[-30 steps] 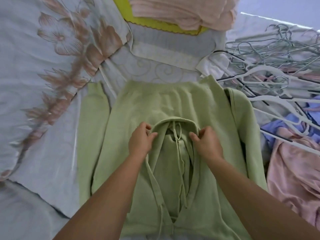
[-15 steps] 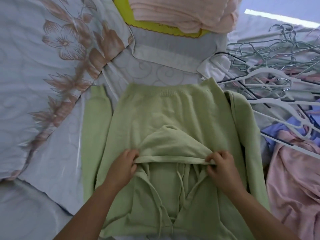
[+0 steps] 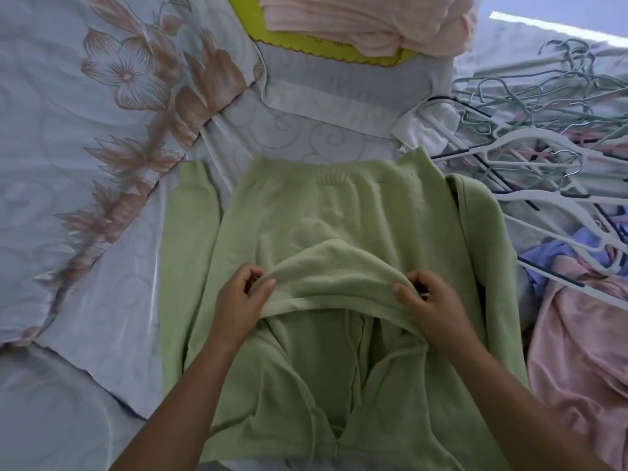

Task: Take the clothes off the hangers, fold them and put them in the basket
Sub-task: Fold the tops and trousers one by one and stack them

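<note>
1. Pinching with both. My left hand (image 3: 238,300) has thumb and fingers curled on the left edge of the hood (image 3: 333,277), and my right hand (image 3: 431,300) is doing the same on the right edge. The fabric is pulled across between them.
2. The hood belongs to a light green hoodie (image 3: 323,215) lying flat on the bed in front of me, ribbed hem at the far end. A drawstring (image 3: 353,351) runs down the open neck under the hood.
3. One sleeve (image 3: 190,249) lies straight along the left side; the other (image 3: 482,249) runs along the right edge.
4. Underneath is a pale blue bedsheet (image 3: 102,130) with brownish flowers.
5. To the right there's a tangle of empty hangers (image 3: 543,130), then a purple garment (image 3: 550,253) and a pink garment (image 3: 577,351) bunched up.
6. At the far end is the yellow basket (image 3: 323,49), with folded pink clothes (image 3: 367,22) piled in it.
</note>
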